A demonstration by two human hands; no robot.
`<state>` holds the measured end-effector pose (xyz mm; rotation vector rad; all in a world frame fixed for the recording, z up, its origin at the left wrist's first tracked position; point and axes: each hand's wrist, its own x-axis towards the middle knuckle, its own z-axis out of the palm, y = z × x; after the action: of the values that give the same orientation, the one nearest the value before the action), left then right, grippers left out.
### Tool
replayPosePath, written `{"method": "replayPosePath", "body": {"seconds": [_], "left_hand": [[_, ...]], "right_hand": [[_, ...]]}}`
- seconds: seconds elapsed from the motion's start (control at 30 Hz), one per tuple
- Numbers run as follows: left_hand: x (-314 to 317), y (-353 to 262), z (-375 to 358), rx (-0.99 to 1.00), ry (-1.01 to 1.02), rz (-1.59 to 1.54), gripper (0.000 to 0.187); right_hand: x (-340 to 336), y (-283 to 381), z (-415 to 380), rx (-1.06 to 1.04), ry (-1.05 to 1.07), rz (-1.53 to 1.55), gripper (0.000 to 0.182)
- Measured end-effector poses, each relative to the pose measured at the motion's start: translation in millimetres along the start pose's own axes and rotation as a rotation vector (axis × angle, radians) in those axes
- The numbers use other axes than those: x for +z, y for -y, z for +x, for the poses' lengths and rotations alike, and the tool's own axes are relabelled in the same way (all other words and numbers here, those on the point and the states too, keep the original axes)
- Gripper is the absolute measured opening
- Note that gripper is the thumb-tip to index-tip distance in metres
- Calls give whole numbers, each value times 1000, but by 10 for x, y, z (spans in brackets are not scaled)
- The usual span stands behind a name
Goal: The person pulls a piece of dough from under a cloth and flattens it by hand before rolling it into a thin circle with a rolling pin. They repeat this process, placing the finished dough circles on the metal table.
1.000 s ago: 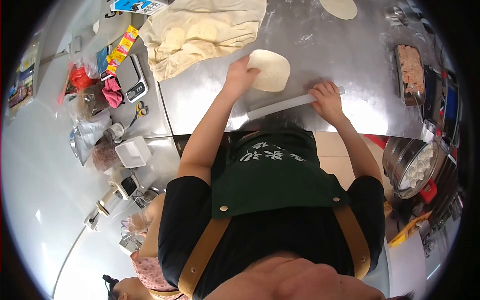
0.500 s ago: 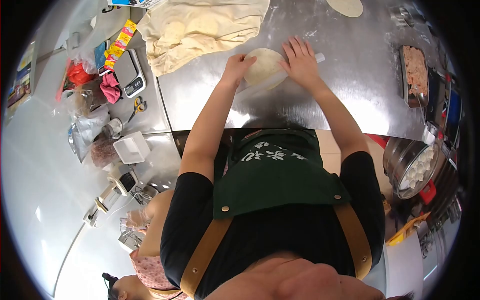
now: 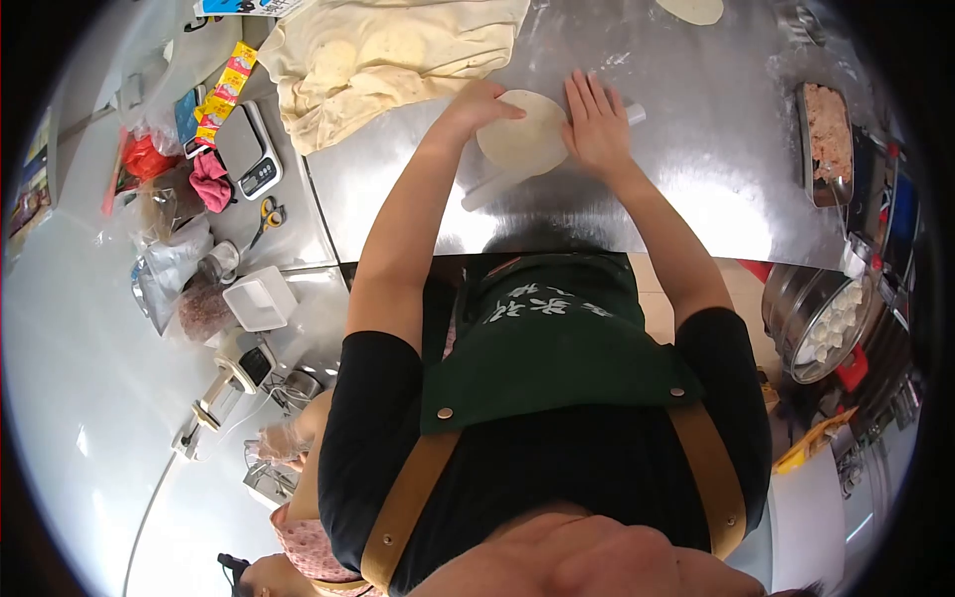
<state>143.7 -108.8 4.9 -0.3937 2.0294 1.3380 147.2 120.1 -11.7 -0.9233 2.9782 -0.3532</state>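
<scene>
A round, flat sheet of dough [image 3: 522, 139] lies on the steel table. My left hand [image 3: 477, 107] pinches its upper left edge, thumb on top and fingers bent beneath. A pale rolling pin [image 3: 487, 189] runs slantwise along the dough's lower side, its far end showing past my right hand. That right hand [image 3: 597, 127] rests flat over the pin near the dough's right edge, with its fingers stretched forward. Above my left hand, a cream cloth [image 3: 398, 85] is spread in folds, with rounds of dough [image 3: 393, 47] on it.
Another dough round [image 3: 691, 10] lies at the table's far edge. A metal tray of minced filling [image 3: 828, 139] is at right, above a steamer pot [image 3: 781, 323] with white pieces. On the left are a scale [image 3: 249, 149], scissors [image 3: 267, 221] and a white tub [image 3: 261, 298]. A co-worker [image 3: 308, 542] is at lower left.
My left hand has shifted up and left along the dough's edge. More of the sheet now shows on the near side, where the pin crossed it before. My right hand has barely moved.
</scene>
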Motion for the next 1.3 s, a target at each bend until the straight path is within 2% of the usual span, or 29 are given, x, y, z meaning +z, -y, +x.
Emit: {"method": "replayPosePath", "body": {"seconds": [0.07, 0.17, 0.23, 0.27, 0.33, 0.43, 0.53, 0.63, 0.73, 0.77, 0.87, 0.97, 1.07, 1.17, 1.3], "left_hand": [[13, 27, 74, 42, 41, 174, 34], [36, -37, 136, 107, 75, 408, 34], [53, -175, 22, 139, 94, 596, 32], [81, -236, -49, 139, 48, 680, 29], [210, -387, -238, 146, -48, 836, 25], [481, -312, -416, 192, -236, 994, 19], [544, -566, -871, 238, -188, 884, 19], [403, -542, -1077, 291, -254, 493, 18], [332, -108, -843, 271, -366, 409, 19], [389, -25, -781, 200, -346, 520, 18], [425, 163, -655, 218, -385, 544, 20], [339, 173, -636, 171, -312, 419, 21], [297, 241, -600, 162, -294, 353, 23], [357, 317, -552, 123, -313, 129, 22], [336, 416, -518, 49, -264, -115, 25]], "right_hand": [[-40, 0, -113, 4, 43, -12, 62], [6, 76, 470, -19, -63, 29, 63], [8, 71, 420, -54, -105, 80, 62], [0, 53, 372, -78, -124, 100, 62], [-15, -36, -106, -69, -24, 72, 66], [-235, -201, -743, -156, 35, 157, 57], [-403, -370, -1045, -219, 153, 188, 46], [-603, -419, -1155, -201, 209, 221, 40], [-722, -435, -1026, -186, 167, 233, 36], [-744, -403, -978, -187, 152, 236, 34], [-664, -374, -626, -261, 122, 274, 33], [-609, -308, -273, -331, 215, 266, 33], [-500, -243, -107, -308, 258, 253, 35], [-147, -76, -36, -142, -76, 137, 44], [-67, -6, -361, -32, -21, -15, 51]]}}
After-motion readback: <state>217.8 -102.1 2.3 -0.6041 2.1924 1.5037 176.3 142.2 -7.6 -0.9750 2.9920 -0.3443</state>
